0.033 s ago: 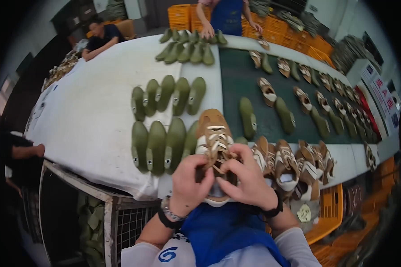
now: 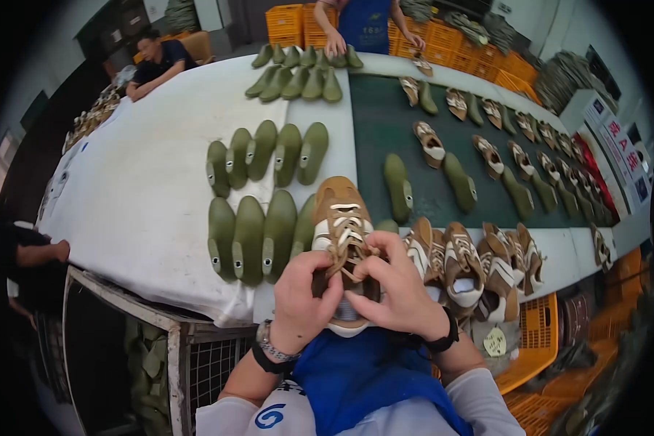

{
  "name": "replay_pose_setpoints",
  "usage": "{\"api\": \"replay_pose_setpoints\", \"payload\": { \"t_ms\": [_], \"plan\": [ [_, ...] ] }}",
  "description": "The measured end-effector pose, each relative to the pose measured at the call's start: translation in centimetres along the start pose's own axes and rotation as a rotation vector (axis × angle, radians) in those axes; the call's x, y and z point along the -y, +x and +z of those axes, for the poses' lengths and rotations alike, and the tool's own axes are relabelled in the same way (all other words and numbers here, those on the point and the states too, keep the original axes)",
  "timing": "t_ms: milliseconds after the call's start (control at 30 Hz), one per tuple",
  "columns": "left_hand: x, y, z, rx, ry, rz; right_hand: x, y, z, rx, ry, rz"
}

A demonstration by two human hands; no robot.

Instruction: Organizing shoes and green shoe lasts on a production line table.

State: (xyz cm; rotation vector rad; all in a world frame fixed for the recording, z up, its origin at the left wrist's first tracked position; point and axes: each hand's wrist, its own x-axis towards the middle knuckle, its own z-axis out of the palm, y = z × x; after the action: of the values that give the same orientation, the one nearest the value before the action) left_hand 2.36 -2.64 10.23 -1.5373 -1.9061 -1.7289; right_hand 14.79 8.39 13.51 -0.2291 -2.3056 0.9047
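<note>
A brown and white sneaker [image 2: 336, 200] stands in front of me, toe pointing away, at the near edge of the table. Both hands are closed over its opening, at the top of the lacing. My left hand [image 2: 305, 294] pinches a tan shoelace [image 2: 349, 260] between thumb and fingers. From the other side, my right hand [image 2: 400, 294] pinches the same lace, its thumb over the shoe's opening. White lacing crosses the front of the shoe. The heel [image 2: 349, 329] rests close against my blue apron [image 2: 356, 367].
Green shoe lasts [image 2: 280, 229] stand in rows left of the sneaker. More sneakers [image 2: 463, 265] cluster at the right. Shoes and lasts line a green conveyor belt [image 2: 374, 109]. A co-worker in a blue apron [image 2: 363, 25] stands across the table; another person [image 2: 163, 62] leans at far left.
The view has shifted slightly, so the table and its shoes appear a little further left. My hands keep their pinch on the lace. The leaning person's head has turned.
</note>
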Motion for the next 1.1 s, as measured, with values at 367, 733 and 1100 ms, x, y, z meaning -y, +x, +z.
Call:
{"api": "replay_pose_setpoints", "payload": {
  "t_ms": [367,733,1100],
  "plan": [
    [-1.8,-0.3,0.8,0.235,-0.013,-0.206,-1.4,-2.8,-0.7,0.010,0.182,0.031],
    [-0.1,-0.1,0.0,0.182,-0.188,-0.329,-3.1,-3.9,-2.2,0.118,0.576,0.134],
    [-2.0,0.4,1.0,0.326,0.202,0.027,-2.2,-4.0,0.5,-0.345,0.084,0.072]
  ]
}}
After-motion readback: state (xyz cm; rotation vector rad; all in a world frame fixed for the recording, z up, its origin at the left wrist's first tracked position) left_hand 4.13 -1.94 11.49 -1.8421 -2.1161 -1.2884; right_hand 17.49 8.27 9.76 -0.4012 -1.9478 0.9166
